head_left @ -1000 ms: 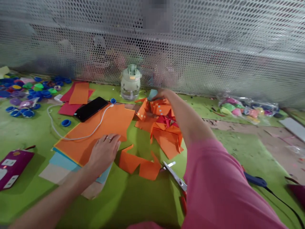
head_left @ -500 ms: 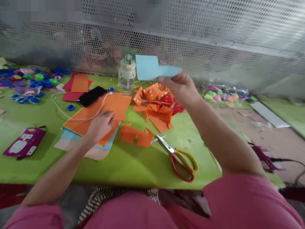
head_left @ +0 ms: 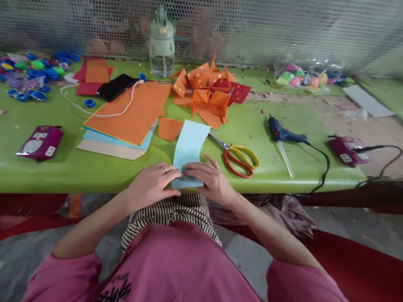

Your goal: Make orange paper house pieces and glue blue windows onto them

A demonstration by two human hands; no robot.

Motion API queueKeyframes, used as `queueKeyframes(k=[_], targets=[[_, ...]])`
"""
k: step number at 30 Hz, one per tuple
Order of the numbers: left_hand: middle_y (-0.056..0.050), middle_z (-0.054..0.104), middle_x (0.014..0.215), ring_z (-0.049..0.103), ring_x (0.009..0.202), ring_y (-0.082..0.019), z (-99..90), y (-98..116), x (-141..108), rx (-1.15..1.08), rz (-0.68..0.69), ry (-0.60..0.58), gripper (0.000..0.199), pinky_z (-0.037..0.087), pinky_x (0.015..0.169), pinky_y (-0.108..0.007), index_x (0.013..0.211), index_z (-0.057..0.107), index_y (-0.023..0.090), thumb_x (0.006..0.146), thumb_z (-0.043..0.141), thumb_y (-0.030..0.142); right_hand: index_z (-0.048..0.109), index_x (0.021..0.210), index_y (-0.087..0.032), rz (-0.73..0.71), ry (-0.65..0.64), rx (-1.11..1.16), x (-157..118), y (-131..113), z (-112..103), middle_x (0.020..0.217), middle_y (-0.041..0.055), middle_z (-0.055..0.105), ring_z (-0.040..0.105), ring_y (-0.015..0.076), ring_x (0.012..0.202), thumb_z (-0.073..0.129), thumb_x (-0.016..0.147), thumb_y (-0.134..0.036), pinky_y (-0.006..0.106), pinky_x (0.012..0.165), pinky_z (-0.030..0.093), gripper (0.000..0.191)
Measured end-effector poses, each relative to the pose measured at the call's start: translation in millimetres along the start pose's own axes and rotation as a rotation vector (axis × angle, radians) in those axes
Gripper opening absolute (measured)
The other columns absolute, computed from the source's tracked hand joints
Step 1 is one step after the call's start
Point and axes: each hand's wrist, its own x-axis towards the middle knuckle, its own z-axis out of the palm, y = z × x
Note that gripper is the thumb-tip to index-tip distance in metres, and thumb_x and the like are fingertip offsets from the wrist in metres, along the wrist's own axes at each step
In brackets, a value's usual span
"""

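A light blue sheet of paper (head_left: 192, 140) lies upright before me at the table's front edge, its far end slightly curled. My left hand (head_left: 156, 181) grips its near left side, a ring on one finger. From the right, my right hand (head_left: 211, 179) holds the same near part, fingertips close to those of the left. What the thumbs do underneath is partly hidden. Just behind the sheet is an orange paper piece (head_left: 169, 128), partly covered. Scissors (head_left: 241, 161) with one red and one yellow handle rest right of the sheet, blades toward it.
Orange folded papers (head_left: 210, 102) are heaped at mid-table. Left lie stacked coloured sheets (head_left: 135, 111), a phone (head_left: 116, 87) and a purple power strip (head_left: 40, 142). A water bottle (head_left: 161, 46) stands behind. On the right are a corded glue gun (head_left: 285, 133) and another purple power strip (head_left: 348, 149).
My right hand has brought the light blue paper down from above the orange heap to the table edge. My left hand has left the orange sheets and now holds the paper too.
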Motion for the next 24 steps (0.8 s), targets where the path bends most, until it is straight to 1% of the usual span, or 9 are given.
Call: queueKeyframes(k=[2, 3, 5, 9, 12, 14, 17, 20, 24], targets=[[-0.005, 0.077, 0.106, 0.071, 0.096, -0.022, 9.0, 1.8, 0.5, 0.095, 0.017, 0.065, 0.015, 0.056, 0.084, -0.036, 0.104, 0.068, 0.018, 0.095, 0.068, 0.031, 0.068, 0.119, -0.024, -0.002, -0.01, -0.035, 2.7, 3.1, -5.1, 0.127, 0.007, 0.074, 0.068, 0.0234, 0.12, 0.06, 0.098, -0.026, 0.06, 0.12, 0.031, 0.022], [-0.004, 0.078, 0.103, 0.071, 0.093, -0.021, 12.1, 3.1, 1.1, 0.146, 0.013, 0.104, 0.008, 0.055, 0.083, -0.035, 0.099, 0.068, 0.018, 0.097, 0.064, 0.025, 0.068, 0.116, -0.026, -0.006, -0.007, -0.069, 3.5, 4.8, -7.4, 0.129, 0.0061, 0.074, 0.068, 0.0236, 0.121, 0.061, 0.098, -0.031, 0.059, 0.12, 0.03, 0.02], [-0.004, 0.079, 0.1, 0.072, 0.088, -0.02, 16.2, 6.7, 2.2, 0.266, 0.004, 0.168, 0.008, 0.054, 0.079, -0.034, 0.093, 0.067, 0.018, 0.098, 0.061, 0.019, 0.071, 0.11, -0.029, -0.026, 0.031, -0.163, 2.8, 8.4, -10.4, 0.129, 0.0034, 0.074, 0.067, 0.0239, 0.12, 0.065, 0.097, -0.037, 0.057, 0.119, 0.031, 0.017], [-0.005, 0.079, 0.098, 0.073, 0.084, -0.021, 21.6, 14.4, 3.1, 0.406, -0.033, 0.25, 0.009, 0.054, 0.074, -0.035, 0.093, 0.066, 0.017, 0.098, 0.059, 0.016, 0.074, 0.103, -0.031, -0.028, 0.119, -0.334, -3.7, 11.9, -10.8, 0.113, -0.0007, 0.078, 0.067, 0.0201, 0.103, 0.064, 0.098, -0.031, 0.047, 0.112, 0.037, 0.011], [-0.007, 0.079, 0.111, 0.074, 0.091, -0.023, 26.1, 17.9, 3.2, 0.307, -0.077, 0.264, 0.009, 0.056, 0.079, -0.037, 0.102, 0.067, 0.017, 0.099, 0.06, 0.023, 0.074, 0.103, -0.03, -0.007, 0.109, -0.37, -6.6, 9.1, -8.5, 0.102, -0.0012, 0.079, 0.064, 0.0179, 0.094, 0.059, 0.101, -0.029, 0.041, 0.105, 0.039, 0.015], [-0.008, 0.078, 0.116, 0.074, 0.096, -0.023, 28.3, 19.3, 3.3, 0.232, -0.097, 0.26, 0.01, 0.056, 0.083, -0.037, 0.1, 0.067, 0.018, 0.1, 0.06, 0.025, 0.074, 0.103, -0.03, 0.004, 0.11, -0.37, -6.7, 6.3, -6.3, 0.099, -0.0011, 0.078, 0.063, 0.0179, 0.091, 0.059, 0.101, -0.031, 0.041, 0.105, 0.038, 0.015], [-0.005, 0.078, 0.109, 0.073, 0.092, -0.022, 28.2, 20.7, 4.2, 0.157, -0.146, 0.245, 0.011, 0.055, 0.081, -0.036, 0.093, 0.068, 0.019, 0.099, 0.059, 0.023, 0.074, 0.1, -0.028, 0.053, 0.14, -0.307, -4.9, 3.0, -3.3, 0.098, -0.0001, 0.078, 0.063, 0.0189, 0.09, 0.061, 0.1, -0.032, 0.042, 0.103, 0.038, 0.014], [-0.005, 0.074, 0.096, 0.069, 0.087, -0.021, 24.9, 21.6, 5.7, 0.083, -0.224, 0.219, 0.012, 0.054, 0.08, -0.036, 0.089, 0.067, 0.02, 0.098, 0.06, 0.023, 0.074, 0.095, -0.026, 0.161, 0.142, -0.172, -2.3, 0.7, -3.4, 0.096, 0.0019, 0.076, 0.063, 0.0209, 0.091, 0.063, 0.098, -0.035, 0.041, 0.094, 0.043, 0.015], [-0.004, 0.069, 0.093, 0.065, 0.087, -0.02, 23.2, 21.5, 7.1, 0.037, -0.317, 0.2, 0.012, 0.053, 0.083, -0.036, 0.088, 0.065, 0.02, 0.098, 0.06, 0.026, 0.072, 0.092, -0.026, 0.275, 0.107, -0.076, 0.9, -3.5, -6.5, 0.096, 0.003, 0.073, 0.062, 0.0233, 0.095, 0.061, 0.098, -0.037, 0.043, 0.091, 0.042, 0.017]])
